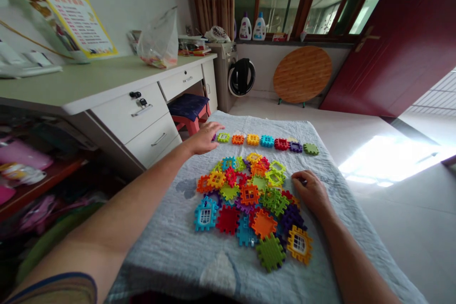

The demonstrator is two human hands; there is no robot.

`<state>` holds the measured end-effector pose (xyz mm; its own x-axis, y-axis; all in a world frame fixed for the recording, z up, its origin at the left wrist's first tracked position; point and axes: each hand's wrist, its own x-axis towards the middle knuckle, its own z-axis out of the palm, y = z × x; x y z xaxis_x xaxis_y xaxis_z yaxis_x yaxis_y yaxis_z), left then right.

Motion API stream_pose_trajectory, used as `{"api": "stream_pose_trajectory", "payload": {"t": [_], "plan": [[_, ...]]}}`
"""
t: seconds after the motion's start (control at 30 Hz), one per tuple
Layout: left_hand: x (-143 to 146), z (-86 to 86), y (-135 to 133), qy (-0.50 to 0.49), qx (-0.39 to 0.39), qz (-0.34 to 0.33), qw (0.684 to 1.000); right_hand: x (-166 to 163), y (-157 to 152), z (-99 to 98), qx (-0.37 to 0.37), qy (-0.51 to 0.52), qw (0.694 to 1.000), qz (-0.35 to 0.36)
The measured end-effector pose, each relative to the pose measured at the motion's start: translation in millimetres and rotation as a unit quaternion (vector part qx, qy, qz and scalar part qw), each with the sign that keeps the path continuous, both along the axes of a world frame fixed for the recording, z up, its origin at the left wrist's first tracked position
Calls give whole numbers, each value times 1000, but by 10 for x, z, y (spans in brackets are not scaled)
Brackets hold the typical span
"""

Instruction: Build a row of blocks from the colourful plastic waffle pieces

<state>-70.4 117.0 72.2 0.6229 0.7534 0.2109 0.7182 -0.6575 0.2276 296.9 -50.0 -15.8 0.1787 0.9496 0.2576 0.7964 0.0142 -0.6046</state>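
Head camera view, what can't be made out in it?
In the head view:
Purple plastic piece at the left hand: mostly hidden by that hand.
Right hand: its own curled fingers hide whether it holds anything.
Multicoloured heap of notched plastic pieces: upper pieces cover lower ones.
White, yellow-edged wall poster: print too small to read.

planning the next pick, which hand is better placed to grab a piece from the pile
Likely the right hand: it is close beside the pile, though whether it holds something is unclear. The left hand is farther off, at the left end of the row.
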Motion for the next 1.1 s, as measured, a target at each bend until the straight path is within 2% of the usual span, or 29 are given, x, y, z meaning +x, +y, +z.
{"api": "stream_pose_trajectory", "payload": {"t": [0.07, 0.17, 0.27, 0.37, 0.5, 0.67, 0.77, 0.83, 1.0, 1.1], "plan": [[103, 1, -304, -23, -33, -27, 999, 0, 1, -3, 0, -4, 1000, -1], [276, -93, -640, -58, -90, -17, 994, -2, -2, -2, 1, -4, 1000, -3], [441, -236, -825, -58, -138, 25, 988, -5, -7, 5, 1, -2, 1000, -6], [536, -350, -915, -38, -146, 47, 987, -3, -11, 8, 0, 0, 1000, -5], [500, -414, -947, -57, -122, 63, 989, 4, -9, 0, 2, 1, 1000, -2], [332, -459, -886, -146, -105, 58, 982, 9, -6, -8, 5, -3, 1000, 1], [233, -525, -821, -231, -100, 80, 964, 7, -8, -3, 3, -5, 1000, 2], [166, -588, -769, -279, -94, 118, 948, 6, -9, 3, 2, -7, 1000, 3], [-7, -765, -630, -381, -117, 202, 894, 11, -5, 3, -4, -12, 1000, 5], [-67, -831, -582, -348, -122, 202, 907, 17, -5, -6, -4, -13, 1000, 7]]}}
